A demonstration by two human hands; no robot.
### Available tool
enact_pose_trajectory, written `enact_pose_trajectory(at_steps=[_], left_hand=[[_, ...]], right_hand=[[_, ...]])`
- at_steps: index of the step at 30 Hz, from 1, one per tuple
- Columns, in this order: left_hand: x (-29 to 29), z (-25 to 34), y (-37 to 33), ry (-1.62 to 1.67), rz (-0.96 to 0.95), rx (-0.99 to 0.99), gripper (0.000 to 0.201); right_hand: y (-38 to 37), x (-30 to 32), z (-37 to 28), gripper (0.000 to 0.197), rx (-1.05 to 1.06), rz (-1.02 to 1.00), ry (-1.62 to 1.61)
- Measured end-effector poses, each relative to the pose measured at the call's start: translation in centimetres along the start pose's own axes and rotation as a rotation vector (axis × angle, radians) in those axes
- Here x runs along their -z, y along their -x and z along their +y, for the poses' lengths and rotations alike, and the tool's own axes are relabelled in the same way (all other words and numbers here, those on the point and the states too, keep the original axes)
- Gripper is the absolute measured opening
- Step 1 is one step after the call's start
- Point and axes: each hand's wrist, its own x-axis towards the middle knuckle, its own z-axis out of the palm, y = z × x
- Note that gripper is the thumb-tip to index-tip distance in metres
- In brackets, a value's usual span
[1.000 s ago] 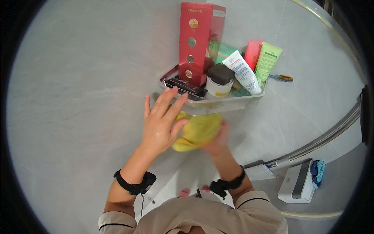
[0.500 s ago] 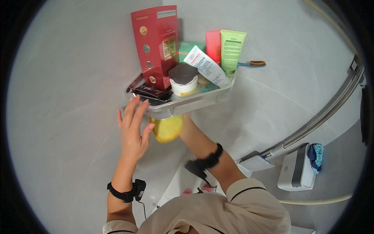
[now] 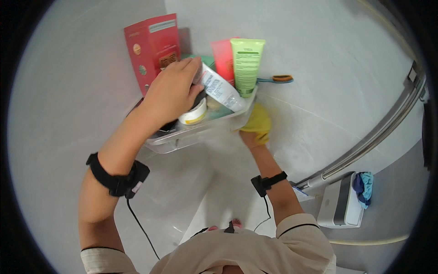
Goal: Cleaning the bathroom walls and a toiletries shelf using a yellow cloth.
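Head view: left hand [image 3: 172, 90] over a clear tray [image 3: 175, 140], right hand [image 3: 251, 138] beside its right end.
The left bends beside a white tube [image 3: 221, 89], grasp unclear; the right grips a yellow cloth [image 3: 258, 119], bunched over its fingers.

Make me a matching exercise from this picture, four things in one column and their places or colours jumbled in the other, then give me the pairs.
Things:
1. yellow cloth
2. light green tube
3. red box
4. brush

Places or colours:
A. at the clear tray's left end
B. brown bristles
C. in the right hand
D. standing at the tray's right end

Pairs: 1-C, 2-D, 3-A, 4-B
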Motion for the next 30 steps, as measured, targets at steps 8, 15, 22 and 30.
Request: enact_pose_trajectory(at_steps=[8, 15, 22, 30], left_hand=[[0.4, 0.9, -3.8, 0.044, -0.089, 0.009, 0.032], [2.9, 4.2, -6.5, -0.041, -0.058, -0.219, 0.023], [1.6, 4.8, -6.7, -0.056, -0.12, -0.208, 0.031], [2.3, 4.4, -5.5, 0.006, -0.129, -0.053, 0.036]], right_hand=[[4.7, 2.9, 7.2, 0.024, 0.095, -0.093, -0.343], [-6.5, 13.1, 11.0, 0.029, -0.323, 0.096, 0.047], [5.7, 3.7, 6.4, 0.038, 0.015, -0.31, 0.183], [13.7, 11.6, 10.4, 0.036, -0.284, -0.225, -0.311]])
